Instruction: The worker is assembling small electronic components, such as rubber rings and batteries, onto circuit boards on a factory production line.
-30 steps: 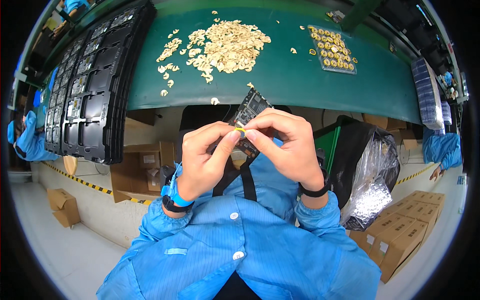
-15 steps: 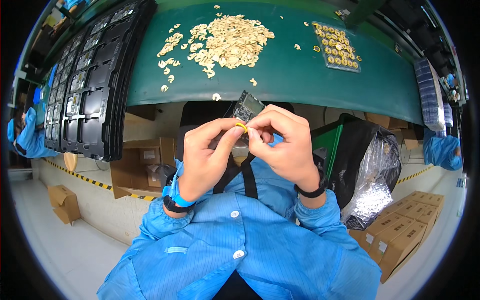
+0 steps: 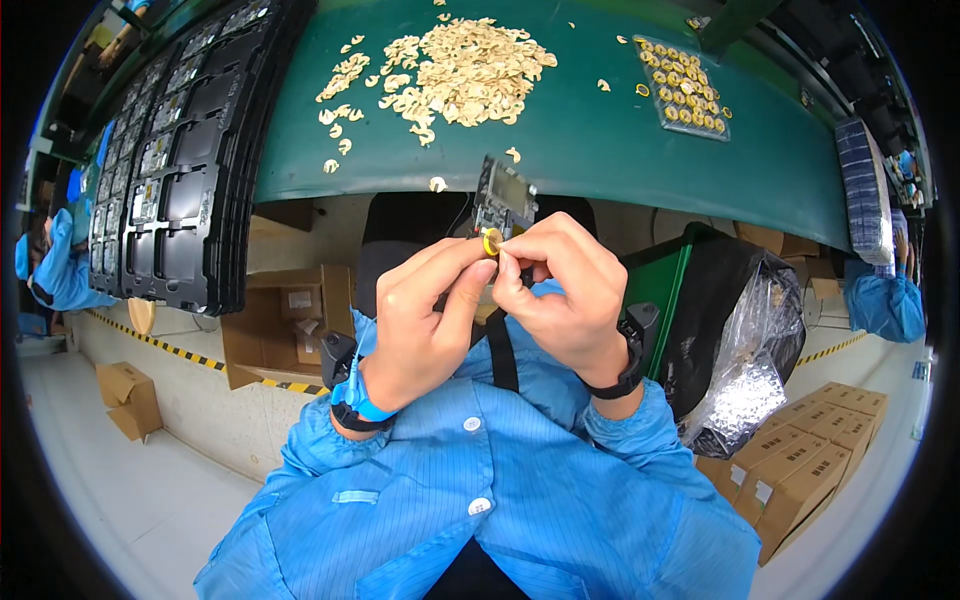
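In front of my chest, both hands meet at a small round part with a yellow rim [image 3: 491, 241]. My left hand [image 3: 425, 312] is closed, thumb and forefinger pinching its left side. My right hand [image 3: 572, 288] is also closed, its thumb and forefinger tips pressed together at the right edge of the part. Just beyond the fingertips a dark circuit board with a small screen [image 3: 508, 192] stands tilted; what supports it is hidden. On the green bench [image 3: 580, 165] ahead lies a heap of cream crescent-shaped pieces [image 3: 470, 75], with several strays around it.
Stacked black trays [image 3: 180, 200] with circuit boards stand at the left. A clear tray [image 3: 690, 122] of yellow-rimmed round parts lies at the back right. Below are an open carton [image 3: 250, 335], a black bag with clear plastic [image 3: 725, 330] and brown boxes [image 3: 820, 450]. Co-workers' blue sleeves show at both sides.
The yellow-rimmed part has turned to show more of its round face. The board has risen slightly and stands more upright above my fingers. Both hands keep their pinch.
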{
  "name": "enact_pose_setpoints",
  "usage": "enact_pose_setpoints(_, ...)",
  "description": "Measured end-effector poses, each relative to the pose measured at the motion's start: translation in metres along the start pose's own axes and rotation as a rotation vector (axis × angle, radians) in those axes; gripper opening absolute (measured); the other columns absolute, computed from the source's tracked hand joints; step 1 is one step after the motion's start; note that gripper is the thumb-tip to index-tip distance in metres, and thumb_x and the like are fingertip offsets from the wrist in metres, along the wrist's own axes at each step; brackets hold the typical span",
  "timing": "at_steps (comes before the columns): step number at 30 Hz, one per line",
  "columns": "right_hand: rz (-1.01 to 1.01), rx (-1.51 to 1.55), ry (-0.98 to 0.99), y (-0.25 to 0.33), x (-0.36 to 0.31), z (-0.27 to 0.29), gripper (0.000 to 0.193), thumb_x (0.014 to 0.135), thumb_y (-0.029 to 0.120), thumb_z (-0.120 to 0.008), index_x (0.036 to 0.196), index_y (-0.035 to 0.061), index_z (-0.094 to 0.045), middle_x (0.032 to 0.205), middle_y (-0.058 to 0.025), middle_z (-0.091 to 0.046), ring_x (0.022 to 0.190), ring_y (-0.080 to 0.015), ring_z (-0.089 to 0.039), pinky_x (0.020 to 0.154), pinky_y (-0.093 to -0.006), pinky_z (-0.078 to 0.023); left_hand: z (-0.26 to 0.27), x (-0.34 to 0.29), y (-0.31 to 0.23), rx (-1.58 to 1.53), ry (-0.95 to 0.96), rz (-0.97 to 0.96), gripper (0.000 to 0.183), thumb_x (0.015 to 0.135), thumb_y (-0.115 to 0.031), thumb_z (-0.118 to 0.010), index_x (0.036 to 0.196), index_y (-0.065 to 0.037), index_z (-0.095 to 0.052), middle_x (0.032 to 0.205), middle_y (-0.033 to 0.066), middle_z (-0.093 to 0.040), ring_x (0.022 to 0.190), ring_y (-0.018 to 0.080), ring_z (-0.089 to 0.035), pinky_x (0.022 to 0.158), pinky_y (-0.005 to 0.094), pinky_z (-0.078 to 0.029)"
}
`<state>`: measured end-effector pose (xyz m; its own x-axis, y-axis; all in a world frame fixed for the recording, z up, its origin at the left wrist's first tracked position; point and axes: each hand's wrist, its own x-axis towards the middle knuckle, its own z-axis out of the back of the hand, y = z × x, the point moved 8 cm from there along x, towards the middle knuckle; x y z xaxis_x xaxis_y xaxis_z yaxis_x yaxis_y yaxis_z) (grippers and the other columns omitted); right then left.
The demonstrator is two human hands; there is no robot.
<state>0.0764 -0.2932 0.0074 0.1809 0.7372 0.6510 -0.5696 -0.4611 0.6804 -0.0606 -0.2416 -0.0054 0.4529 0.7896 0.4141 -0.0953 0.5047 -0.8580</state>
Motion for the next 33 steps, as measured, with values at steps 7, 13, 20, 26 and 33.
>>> enact_pose_setpoints(7, -0.135, 0.183, 0.124, -0.017, -0.001, -0.006, 0.016, 0.077, -0.007, -0.075, 0.090, -0.0009, -0.068, 0.078, -0.0066, -0.064, 0.061, -0.0106, -0.059, 0.053, -0.0242, -0.046, 0.009, 0.002, 0.010, -0.019, 0.076, 0.102, 0.012, 0.095, 0.000, -0.066, 0.102, 0.008, -0.072, 0.084, 0.0124, -0.072, 0.073, 0.0143, -0.067, 0.065, 0.0255, -0.050)
enact_pose_setpoints(13, -0.456, 0.425, 0.008, -0.061, 0.034, 0.000, 0.005, 0.092, 0.001, -0.071, 0.088, -0.0011, -0.069, 0.081, 0.0024, -0.066, 0.070, -0.0004, -0.056, 0.060, -0.0185, -0.045, 0.017, -0.004, 0.029, -0.092, 0.065, 0.219, 0.014, 0.098, -0.003, -0.066, 0.102, 0.008, -0.072, 0.083, 0.0130, -0.074, 0.073, 0.0136, -0.073, 0.065, 0.0260, -0.055)
enact_pose_setpoints(20, -0.399, -0.586, 0.161, -0.157, 0.127, 0.000, 0.015, 0.094, 0.013, -0.070, 0.101, 0.0003, -0.074, 0.082, -0.0145, -0.072, 0.065, -0.0197, -0.067, 0.063, -0.0348, -0.052, 0.019, -0.004, 0.048, -0.494, 0.002, 0.387, 0.024, 0.105, -0.010, -0.062, 0.112, 0.011, -0.071, 0.103, 0.0140, -0.074, 0.092, 0.0182, -0.072, 0.082, 0.0331, -0.063)
enact_pose_setpoints(26, -0.208, 0.230, 0.337, -0.069, 0.072, -0.029, 0.022, 0.093, 0.017, -0.073, 0.109, 0.0035, -0.077, 0.096, -0.0126, -0.075, 0.085, -0.0171, -0.068, 0.074, -0.0325, -0.053, 0.021, -0.003, 0.046, -0.460, -0.020, 0.373, 0.023, 0.105, -0.009, -0.061, 0.113, 0.010, -0.071, 0.103, 0.0139, -0.074, 0.093, 0.0182, -0.072, 0.082, 0.0328, -0.063)
enact_pose_setpoints(33, -0.156, 0.300, 0.392, -0.032, 0.037, -0.024, 0.012, 0.091, 0.008, -0.075, 0.098, -0.0015, -0.075, 0.090, -0.0099, -0.072, 0.077, -0.0196, -0.068, 0.067, -0.0307, -0.053, 0.007, -0.001, 0.044, -0.515, -0.019, 0.368, 0.022, 0.106, -0.007, -0.059, 0.114, 0.010, -0.071, 0.104, 0.0130, -0.074, 0.094, 0.0174, -0.072, 0.082, 0.0321, -0.064)
